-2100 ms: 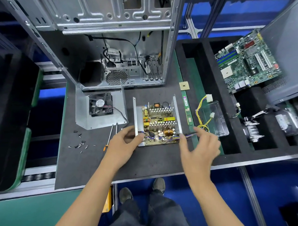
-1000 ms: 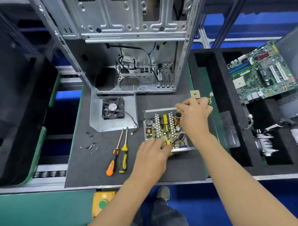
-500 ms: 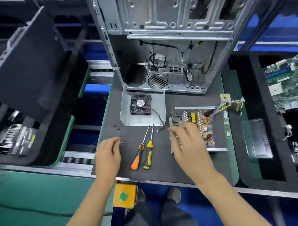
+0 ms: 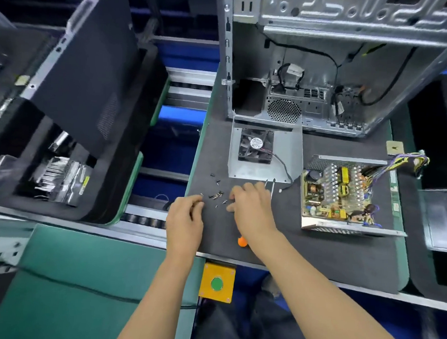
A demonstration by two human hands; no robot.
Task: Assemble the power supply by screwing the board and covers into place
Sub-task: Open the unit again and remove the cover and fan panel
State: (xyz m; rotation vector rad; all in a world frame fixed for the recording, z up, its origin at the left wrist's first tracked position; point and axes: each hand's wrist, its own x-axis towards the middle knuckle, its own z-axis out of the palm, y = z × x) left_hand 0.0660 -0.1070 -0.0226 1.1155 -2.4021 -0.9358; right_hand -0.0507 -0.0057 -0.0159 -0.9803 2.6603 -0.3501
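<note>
The open power supply (image 4: 343,196), its circuit board sitting in the metal tray, lies on the right of the black mat (image 4: 303,248). The fan cover (image 4: 264,155) lies behind my hands. Several small screws (image 4: 217,195) are scattered on the mat's left part. My left hand (image 4: 185,218) is at the edge of the screws with its fingers curled and tips together; a screw in them cannot be made out. My right hand (image 4: 251,211) reaches over the two screwdrivers (image 4: 270,182), its fingers loosely spread with the tips by the screws. Only the screwdriver tips and an orange handle end show.
An open computer case (image 4: 322,71) stands at the back of the mat. A black foam tray (image 4: 67,113) with parts stands at the left, another (image 4: 440,177) at the right. A yellow box with a green button (image 4: 216,283) hangs under the front edge.
I turned the power supply round and let go of it. Both hands moved left to the screws, the right one crossing over the screwdrivers. The view swung left.
</note>
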